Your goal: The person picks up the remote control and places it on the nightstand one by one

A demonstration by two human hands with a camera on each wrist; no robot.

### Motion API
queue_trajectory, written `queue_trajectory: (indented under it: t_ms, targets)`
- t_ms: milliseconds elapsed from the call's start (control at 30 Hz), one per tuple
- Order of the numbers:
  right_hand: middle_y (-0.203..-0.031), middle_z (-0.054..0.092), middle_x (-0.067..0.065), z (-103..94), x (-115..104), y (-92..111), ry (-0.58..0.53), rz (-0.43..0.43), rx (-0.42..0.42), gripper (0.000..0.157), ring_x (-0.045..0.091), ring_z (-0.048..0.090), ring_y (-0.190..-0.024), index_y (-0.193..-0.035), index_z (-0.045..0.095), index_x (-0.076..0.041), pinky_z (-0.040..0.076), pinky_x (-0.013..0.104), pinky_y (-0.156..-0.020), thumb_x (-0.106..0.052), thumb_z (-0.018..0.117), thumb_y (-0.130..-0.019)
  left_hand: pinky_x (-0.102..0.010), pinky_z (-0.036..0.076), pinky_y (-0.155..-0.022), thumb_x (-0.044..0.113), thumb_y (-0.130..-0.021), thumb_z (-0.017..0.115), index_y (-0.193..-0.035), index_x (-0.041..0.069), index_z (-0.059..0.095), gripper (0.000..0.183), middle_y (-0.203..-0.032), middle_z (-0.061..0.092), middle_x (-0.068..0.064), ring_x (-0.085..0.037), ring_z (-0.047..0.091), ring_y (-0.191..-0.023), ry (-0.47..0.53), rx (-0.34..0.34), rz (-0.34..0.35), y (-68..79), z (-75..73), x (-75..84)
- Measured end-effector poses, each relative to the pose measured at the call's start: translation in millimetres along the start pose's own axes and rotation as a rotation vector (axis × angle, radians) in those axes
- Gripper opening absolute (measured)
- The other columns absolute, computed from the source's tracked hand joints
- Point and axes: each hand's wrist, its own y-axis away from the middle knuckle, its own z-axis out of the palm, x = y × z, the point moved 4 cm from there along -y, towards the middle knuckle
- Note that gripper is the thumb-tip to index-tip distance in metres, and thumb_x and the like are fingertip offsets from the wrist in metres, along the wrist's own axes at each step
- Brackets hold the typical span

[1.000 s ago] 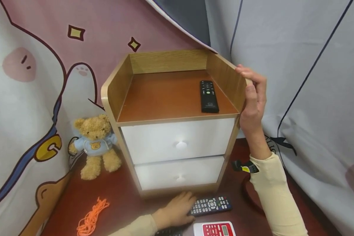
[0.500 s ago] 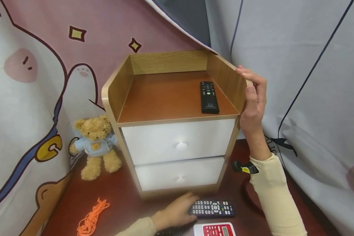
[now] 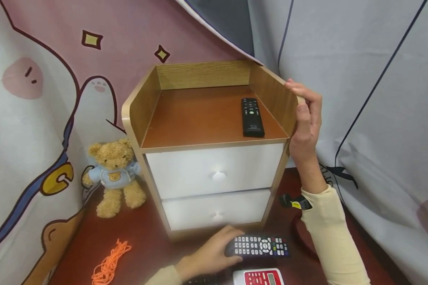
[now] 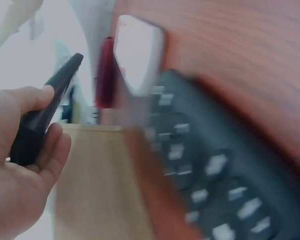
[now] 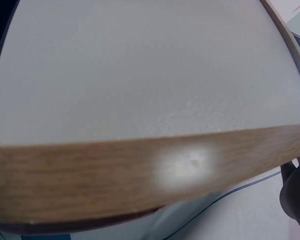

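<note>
My left hand [image 3: 212,251] grips a black remote control [image 3: 262,246] by its left end, in front of the two-drawer wooden cabinet [image 3: 215,148]. In the left wrist view, thumb and fingers curl round that remote [image 4: 60,82], which is off the tabletop. My right hand [image 3: 306,118] holds the top front corner of the cabinet's right side panel, thumb in front and fingers over the edge. A second black remote [image 3: 253,118] lies on the cabinet's top shelf. Another remote [image 4: 225,185] lies near my left wrist, blurred. Both white drawers are closed.
A red and white calculator [image 3: 258,277] lies at the table's front. Orange cord [image 3: 110,263] lies bundled at the left, below a teddy bear [image 3: 115,174] in a blue top. A dark red round object [image 3: 303,233] is partly behind my right forearm. Printed curtains hang behind.
My left hand has closed round the end of the remote on the table and raised it slightly, shifting it a little right. My right hand stays on the cabinet panel.
</note>
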Motion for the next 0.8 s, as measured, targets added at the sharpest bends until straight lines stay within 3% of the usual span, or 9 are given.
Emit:
queue_trajectory:
  t_ms: [267, 433, 633, 800]
  targets:
    - [-0.128, 0.059, 0.0, 3.4, -1, 1, -0.029, 0.019, 0.008, 0.031, 0.027, 0.044, -0.134, -0.117, 0.055, -0.005, 0.027, 0.038, -0.117, -0.013, 0.034, -0.095, -0.025, 0.05, -0.096, 0.027, -0.083, 0.08, -0.134, 0.016, 0.057, 0.058, -0.122, 0.06, 0.004, -0.005, 0.057, -0.108, 0.038, 0.03, -0.026, 0.0, -48.0, 28.2]
    - [-0.126, 0.06, 0.0, 4.1, -3, 0, -0.028, 0.027, 0.027, 0.031, 0.027, 0.045, -0.132, -0.116, 0.056, -0.005, 0.028, 0.037, -0.115, -0.014, 0.035, -0.095, -0.025, 0.052, -0.09, 0.028, -0.084, 0.079, -0.134, 0.02, 0.058, 0.054, -0.121, 0.061, 0.006, -0.005, 0.057, -0.104, 0.072, 0.085, 0.018, -0.6, -80.0, 44.1]
    - [-0.126, 0.059, -0.001, 4.5, -3, -1, -0.02, 0.014, 0.013, 0.032, 0.026, 0.045, -0.133, -0.116, 0.055, -0.004, 0.027, 0.038, -0.116, -0.013, 0.034, -0.094, -0.026, 0.055, -0.084, 0.021, -0.081, 0.082, -0.133, 0.016, 0.059, 0.057, -0.119, 0.063, 0.0, -0.009, 0.059, -0.102, 0.096, 0.152, 0.081, -1.0, -115.9, 68.3]
    - [-0.127, 0.06, -0.001, 2.4, -2, 0, -0.012, 0.011, 0.011, 0.032, 0.026, 0.045, -0.132, -0.117, 0.055, -0.004, 0.028, 0.037, -0.115, -0.012, 0.034, -0.095, -0.027, 0.056, -0.083, 0.021, -0.08, 0.083, -0.136, 0.019, 0.058, 0.062, -0.124, 0.06, 0.005, -0.009, 0.059, -0.103, 0.112, 0.165, -0.004, 1.3, -145.9, 91.6]
